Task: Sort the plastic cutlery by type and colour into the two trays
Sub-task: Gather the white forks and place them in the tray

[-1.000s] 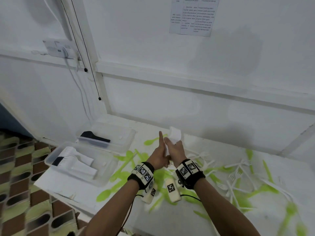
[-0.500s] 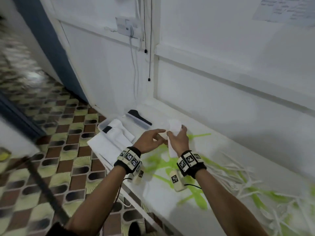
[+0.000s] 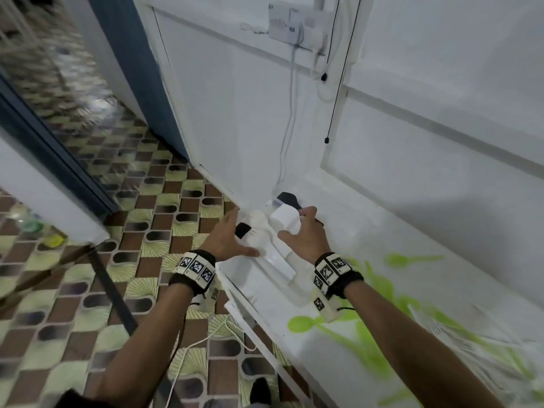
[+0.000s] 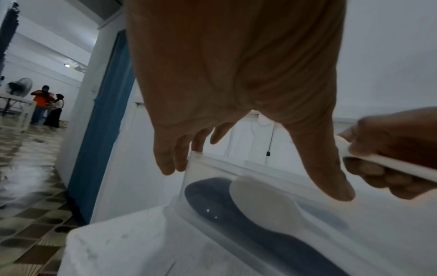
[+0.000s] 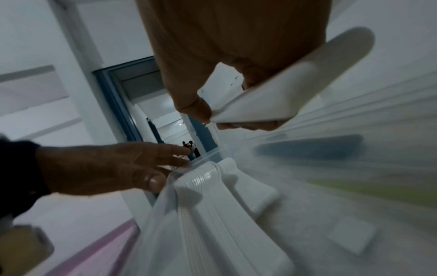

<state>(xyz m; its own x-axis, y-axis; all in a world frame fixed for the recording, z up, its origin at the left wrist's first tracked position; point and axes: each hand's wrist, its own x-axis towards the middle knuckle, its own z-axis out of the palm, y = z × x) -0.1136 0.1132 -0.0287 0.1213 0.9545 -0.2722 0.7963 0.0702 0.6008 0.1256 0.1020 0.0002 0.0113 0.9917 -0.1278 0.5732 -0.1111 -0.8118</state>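
Observation:
My right hand grips a stack of white plastic cutlery just above the near clear tray; the stack shows flat and wide in the right wrist view. The near tray holds white cutlery stacks and a black stack. My left hand is open, its straight fingertips touching that tray's far left rim. The far tray behind it holds black cutlery. Green cutlery lies scattered on the white table to the right.
The table edge runs close by my left forearm, with tiled floor beyond it. A white wall with hanging black cords stands just behind the trays. Two people stand far off through a doorway.
My view swung left and both hands travelled left to the near tray. The left hand let go of the white stack and now touches the tray's rim; the right still holds the stack.

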